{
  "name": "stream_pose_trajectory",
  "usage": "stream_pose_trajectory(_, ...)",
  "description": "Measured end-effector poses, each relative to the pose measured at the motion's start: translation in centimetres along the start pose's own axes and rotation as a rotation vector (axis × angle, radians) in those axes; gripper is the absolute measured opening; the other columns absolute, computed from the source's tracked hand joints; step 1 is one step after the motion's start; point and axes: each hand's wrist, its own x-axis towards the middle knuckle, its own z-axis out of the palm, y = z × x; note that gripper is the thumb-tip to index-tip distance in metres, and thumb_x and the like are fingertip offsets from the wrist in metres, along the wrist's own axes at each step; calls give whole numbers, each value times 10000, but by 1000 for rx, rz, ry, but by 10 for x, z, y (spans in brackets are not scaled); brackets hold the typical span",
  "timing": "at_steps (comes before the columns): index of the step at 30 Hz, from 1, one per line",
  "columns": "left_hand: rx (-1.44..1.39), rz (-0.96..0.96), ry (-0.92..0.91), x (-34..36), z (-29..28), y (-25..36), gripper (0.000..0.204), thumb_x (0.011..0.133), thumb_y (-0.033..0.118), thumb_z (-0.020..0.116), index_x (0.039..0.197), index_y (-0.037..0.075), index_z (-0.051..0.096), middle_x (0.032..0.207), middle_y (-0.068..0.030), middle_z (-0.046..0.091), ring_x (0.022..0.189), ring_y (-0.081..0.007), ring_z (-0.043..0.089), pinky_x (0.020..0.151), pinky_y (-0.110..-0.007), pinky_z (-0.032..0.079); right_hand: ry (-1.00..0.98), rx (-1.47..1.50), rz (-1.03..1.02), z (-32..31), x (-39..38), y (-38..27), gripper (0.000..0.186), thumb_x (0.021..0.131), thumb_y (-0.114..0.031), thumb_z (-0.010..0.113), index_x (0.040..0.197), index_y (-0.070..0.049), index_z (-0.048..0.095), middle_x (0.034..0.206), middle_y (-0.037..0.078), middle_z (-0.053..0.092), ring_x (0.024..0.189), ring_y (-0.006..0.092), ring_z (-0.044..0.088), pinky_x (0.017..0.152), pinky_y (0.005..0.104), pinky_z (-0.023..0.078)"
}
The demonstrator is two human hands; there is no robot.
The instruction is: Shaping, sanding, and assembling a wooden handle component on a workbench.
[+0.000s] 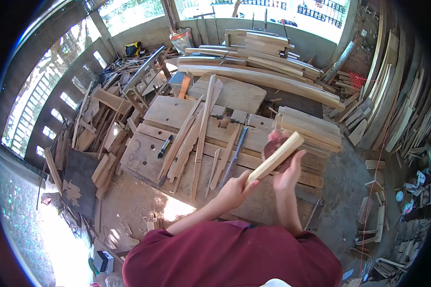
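My left hand (pixel 238 190) grips the lower end of a pale wooden piece (pixel 276 156), which slants up to the right over the workbench. My right hand (pixel 289 174) holds a reddish-brown pad (pixel 285 167), apparently sandpaper, against the wood, fingers curled behind it. Below them lies the worn wooden workbench (pixel 138 156). On it rest long thin wood strips (pixel 202 129), a blue metal rasp-like tool (pixel 236 154), a dark marker (pixel 164 146) and a dark clamp-like fitting (pixel 223 118). A stack of pale boards (pixel 306 125) sits just beyond my right hand.
Long planks (pixel 258 76) are piled behind the bench. Scrap wood (pixel 105 134) crowds the left beside a dark sheet (pixel 79 179). Timber (pixel 388 95) leans along the right wall, with a red cord (pixel 357 79). Wood offcuts (pixel 378 222) lie on the floor at right.
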Motion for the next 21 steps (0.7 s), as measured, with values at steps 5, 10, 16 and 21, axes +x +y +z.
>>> stream_pose_trajectory(5, -23, -3, -28, -9, 0, -18, 410, 918, 422, 487, 945, 13, 469, 591, -197, 535, 576, -391, 560, 534, -432, 416, 36, -25, -21, -7, -7, 12, 730, 902, -604, 271, 1340, -25, 349, 1338, 163, 429, 1252, 279, 410, 1027, 415, 345)
stream_pose_trajectory(10, -6, -29, 1, 3, -6, 13, 412, 918, 426, 485, 958, 16, 478, 584, -192, 529, 574, -383, 564, 537, -434, 417, -73, -75, -10, -7, -12, 12, 751, 894, -612, 285, 1354, -20, 315, 1355, 153, 414, 1281, 298, 374, 1031, 421, 342)
stream_pose_trajectory(16, -89, 56, -100, -7, 5, -11, 400, 918, 406, 495, 990, 12, 487, 591, -200, 532, 541, -363, 545, 518, -426, 404, 27, -90, -187, -10, -9, -1, 759, 889, -607, 301, 1369, -20, 291, 1382, 150, 377, 1312, 254, 328, 1074, 416, 289)
stream_pose_trajectory(21, -116, 9, -34, 6, 3, 4, 395, 920, 399, 496, 951, 6, 476, 580, -212, 505, 520, -362, 525, 499, -421, 386, -110, -154, -127, 7, -17, 8, 721, 923, -572, 255, 1362, 0, 292, 1387, 166, 362, 1298, 250, 341, 1096, 383, 212)
